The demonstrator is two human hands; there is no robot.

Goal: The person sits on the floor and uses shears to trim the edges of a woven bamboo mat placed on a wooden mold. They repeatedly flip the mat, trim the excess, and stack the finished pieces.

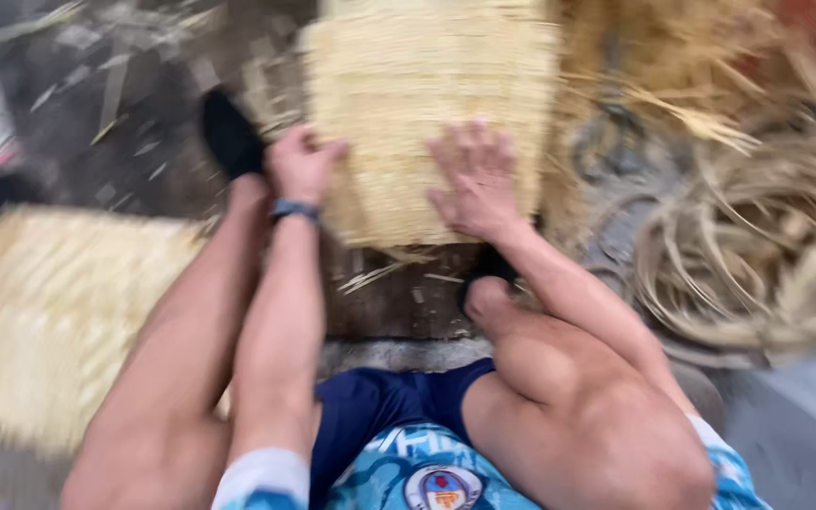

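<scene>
Woven mat (408,113) flat on floor before seated person, between feet; left hand (302,165) pinching its left edge, right hand (474,179) spread flat on top. Risk: loose strands fraying at near edge, coiled cane (757,246) right of mat snagging arm

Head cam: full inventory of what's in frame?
woven mat: 1, pale yellow, floor ahead, under both hands
second woven mat: 1, pale yellow, floor at left
cane coils: a loose pile, tan, at right
loose straw strands: a heap, golden, top right
scraps: many, pale, scattered on the dark floor, top left
black footwear: 2, one by the left hand, one below the right wrist
wristband: 1, blue, left wrist
left hand: gripping the mat's left edge
right hand: flat on the mat, fingers spread
</scene>
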